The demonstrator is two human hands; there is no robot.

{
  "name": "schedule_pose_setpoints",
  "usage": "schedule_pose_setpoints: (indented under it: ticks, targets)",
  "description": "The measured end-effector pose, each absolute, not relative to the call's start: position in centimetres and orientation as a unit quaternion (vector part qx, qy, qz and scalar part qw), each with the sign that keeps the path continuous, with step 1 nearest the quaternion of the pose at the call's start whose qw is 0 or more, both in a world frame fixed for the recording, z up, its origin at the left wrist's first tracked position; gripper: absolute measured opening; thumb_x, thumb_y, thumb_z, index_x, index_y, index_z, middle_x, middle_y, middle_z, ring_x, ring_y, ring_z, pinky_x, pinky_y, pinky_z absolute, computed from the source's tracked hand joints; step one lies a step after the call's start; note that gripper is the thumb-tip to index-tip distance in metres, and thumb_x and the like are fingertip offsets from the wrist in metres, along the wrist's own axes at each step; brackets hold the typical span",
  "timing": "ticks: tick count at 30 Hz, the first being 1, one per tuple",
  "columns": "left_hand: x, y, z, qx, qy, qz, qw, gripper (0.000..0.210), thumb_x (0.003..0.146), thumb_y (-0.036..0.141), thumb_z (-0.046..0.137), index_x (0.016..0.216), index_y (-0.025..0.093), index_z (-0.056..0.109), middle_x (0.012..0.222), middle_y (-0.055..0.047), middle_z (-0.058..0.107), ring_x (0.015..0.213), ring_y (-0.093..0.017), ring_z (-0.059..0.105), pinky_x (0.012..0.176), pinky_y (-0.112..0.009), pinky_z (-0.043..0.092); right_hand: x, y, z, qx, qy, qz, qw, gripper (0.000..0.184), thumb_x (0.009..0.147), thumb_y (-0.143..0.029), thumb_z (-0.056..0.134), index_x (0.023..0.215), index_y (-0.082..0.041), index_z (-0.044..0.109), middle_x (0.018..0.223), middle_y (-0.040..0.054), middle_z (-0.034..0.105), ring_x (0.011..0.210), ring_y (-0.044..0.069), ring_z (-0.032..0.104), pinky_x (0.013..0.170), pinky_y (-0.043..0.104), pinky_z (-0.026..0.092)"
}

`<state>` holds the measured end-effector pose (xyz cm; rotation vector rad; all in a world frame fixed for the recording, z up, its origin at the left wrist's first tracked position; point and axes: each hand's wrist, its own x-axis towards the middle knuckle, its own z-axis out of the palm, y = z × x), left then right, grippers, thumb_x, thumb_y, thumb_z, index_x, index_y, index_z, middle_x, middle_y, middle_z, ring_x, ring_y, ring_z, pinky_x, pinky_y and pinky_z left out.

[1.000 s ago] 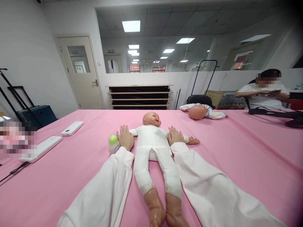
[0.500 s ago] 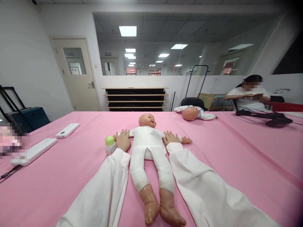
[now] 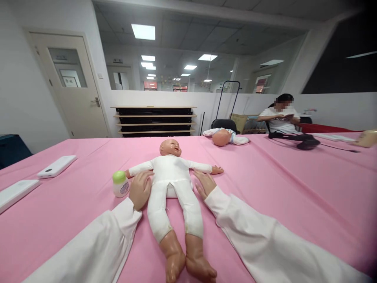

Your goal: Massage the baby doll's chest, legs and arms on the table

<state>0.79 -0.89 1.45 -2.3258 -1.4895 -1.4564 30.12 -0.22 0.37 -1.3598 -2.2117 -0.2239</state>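
A baby doll (image 3: 171, 173) with a white cloth body lies on its back on the pink tablecloth (image 3: 259, 204), head away from me and arms spread. My left hand (image 3: 141, 188) is at the doll's side by the arm, fingers stretched out and holding nothing. On the other side, below the doll's other arm, my right hand (image 3: 205, 183) is open, its fingers reaching toward the body. Whether the fingertips touch the cloth is hard to make out. Just left of my left hand stands a small white jar with a green lid (image 3: 120, 184).
Two white power-bank-like devices (image 3: 57, 166) lie at the left. Another doll (image 3: 224, 137) lies at the table's far edge. A seated person (image 3: 282, 118) is beyond the table at right, near a black item (image 3: 294, 139). Shelving (image 3: 154, 121) stands against the wall.
Both hands have drawn back from the doll's arms toward its sides, the right hand now below the arm. The view has turned rightward, so everything sits further left.
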Motion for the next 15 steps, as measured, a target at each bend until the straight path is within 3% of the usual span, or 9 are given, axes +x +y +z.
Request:
schedule_pose_setpoints:
  ticks: [3, 10, 15]
  targets:
    - [1.1, -4.7, 2.2, -0.789, -0.396, -0.468, -0.034, 0.024, 0.089, 0.023, 0.036, 0.097, 0.021, 0.058, 0.104, -0.004, 0.061, 0.103, -0.017, 0.053, 0.090, -0.035, 0.042, 29.2, -2.9, 0.2, -0.409, -0.853, -0.055, 0.320, 0.052, 0.091, -0.039, 0.021, 0.132, -0.015, 0.043, 0.137, 0.0087, 0.038, 0.131, 0.018, 0.032, 0.112, 0.040, 0.020]
    - [1.1, -8.6, 4.1, -0.925, -0.175, -0.336, -0.016, 0.033, 0.086, 0.025, 0.036, 0.116, 0.023, 0.050, 0.114, -0.008, 0.060, 0.109, -0.019, 0.053, 0.096, -0.037, 0.039, 27.4, -7.1, 2.1, -0.290, -0.896, -0.026, 0.335, 0.051, 0.094, -0.043, 0.015, 0.141, -0.027, 0.023, 0.141, 0.0048, 0.033, 0.131, 0.018, 0.031, 0.113, 0.040, 0.019]
    - [1.1, -8.2, 4.3, -0.943, -0.203, -0.261, 0.030, 0.036, 0.090, 0.037, 0.041, 0.123, 0.027, 0.049, 0.120, -0.002, 0.059, 0.116, -0.015, 0.050, 0.103, -0.031, 0.035, 27.4, -7.3, 1.0, -0.295, -0.893, -0.062, 0.333, 0.058, 0.090, -0.050, 0.008, 0.143, -0.031, 0.022, 0.141, 0.0009, 0.032, 0.128, 0.020, 0.035, 0.110, 0.039, 0.029]
